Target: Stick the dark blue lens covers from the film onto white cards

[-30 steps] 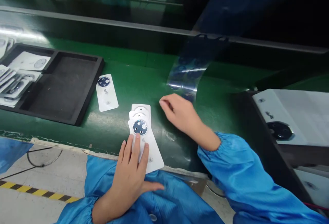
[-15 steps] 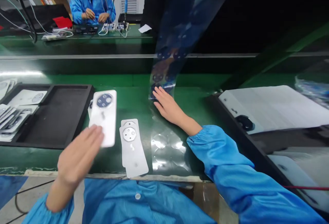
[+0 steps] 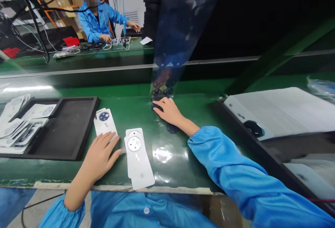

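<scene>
My left hand [image 3: 101,154] lies palm down with its fingers spread, the fingertips over the lower end of a white phone back panel [image 3: 106,125] with a dark round camera patch. Another panel partly shows beneath that one. To the right lie two overlapping white phone back panels [image 3: 140,168] with pale camera patches. My right hand [image 3: 169,111] has thumb and forefinger bent together at the left edge of a long clear film strip [image 3: 175,46] carrying dark round stickers. The strip hangs from above and runs under the hand along the bench.
A black tray [image 3: 62,126] at left holds several white panels [image 3: 15,130]. At right, a dark tray [image 3: 259,158] holds pale sheets and a panel with a dark camera patch [image 3: 253,128]. A co-worker in blue [image 3: 96,22] sits beyond the bench divider.
The white panel has come down onto the bench, and my left fingers have spread. My right fingers, flat before, are bent at the strip's edge. A dark sticker now shows below my right hand.
</scene>
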The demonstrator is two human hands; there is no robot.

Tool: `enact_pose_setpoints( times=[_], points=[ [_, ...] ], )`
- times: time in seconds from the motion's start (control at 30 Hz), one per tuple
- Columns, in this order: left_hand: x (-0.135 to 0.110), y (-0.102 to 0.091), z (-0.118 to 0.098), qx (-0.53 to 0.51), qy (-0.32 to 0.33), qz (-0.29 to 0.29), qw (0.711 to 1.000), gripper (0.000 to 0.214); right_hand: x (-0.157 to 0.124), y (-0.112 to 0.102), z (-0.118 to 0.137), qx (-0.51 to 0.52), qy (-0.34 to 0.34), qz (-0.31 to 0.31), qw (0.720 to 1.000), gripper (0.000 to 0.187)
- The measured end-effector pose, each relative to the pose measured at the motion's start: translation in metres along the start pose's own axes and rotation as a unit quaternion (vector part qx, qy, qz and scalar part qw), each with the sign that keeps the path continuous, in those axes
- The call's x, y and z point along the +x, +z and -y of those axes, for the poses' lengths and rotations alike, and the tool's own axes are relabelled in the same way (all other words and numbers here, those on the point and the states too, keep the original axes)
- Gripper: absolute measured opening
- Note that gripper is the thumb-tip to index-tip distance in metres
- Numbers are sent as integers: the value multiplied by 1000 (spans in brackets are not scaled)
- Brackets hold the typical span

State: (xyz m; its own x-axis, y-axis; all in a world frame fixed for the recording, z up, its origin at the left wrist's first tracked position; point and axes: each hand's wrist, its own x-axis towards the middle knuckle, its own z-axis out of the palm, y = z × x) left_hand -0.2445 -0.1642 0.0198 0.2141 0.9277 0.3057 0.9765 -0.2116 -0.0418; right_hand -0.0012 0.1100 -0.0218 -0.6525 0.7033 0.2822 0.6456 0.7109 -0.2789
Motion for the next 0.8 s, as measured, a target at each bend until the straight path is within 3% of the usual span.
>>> enact_pose_setpoints(
  times=[0.1, 0.2, 0.37, 0.6, 0.8],
  points=[
    [8, 0, -17, -47, 14, -11, 999, 37, -3, 1, -3, -28, -52, -6, 998, 36],
    [11, 4, -34, -95, 17, -34, 995, 33, -6, 1, -5, -53, -80, 4, 995, 45],
    [11, 13, -48, -158, 4, -57, 986, 28, -6, -1, -9, 0, -61, 30, 998, 54],
    [10, 20, -49, -187, -23, -62, 980, 21, -2, -4, -11, 62, -46, -2, 997, 26],
    [8, 20, -51, -193, -26, -63, 979, 20, -6, -15, -3, 106, -10, 2, 994, 16]
  ],
)
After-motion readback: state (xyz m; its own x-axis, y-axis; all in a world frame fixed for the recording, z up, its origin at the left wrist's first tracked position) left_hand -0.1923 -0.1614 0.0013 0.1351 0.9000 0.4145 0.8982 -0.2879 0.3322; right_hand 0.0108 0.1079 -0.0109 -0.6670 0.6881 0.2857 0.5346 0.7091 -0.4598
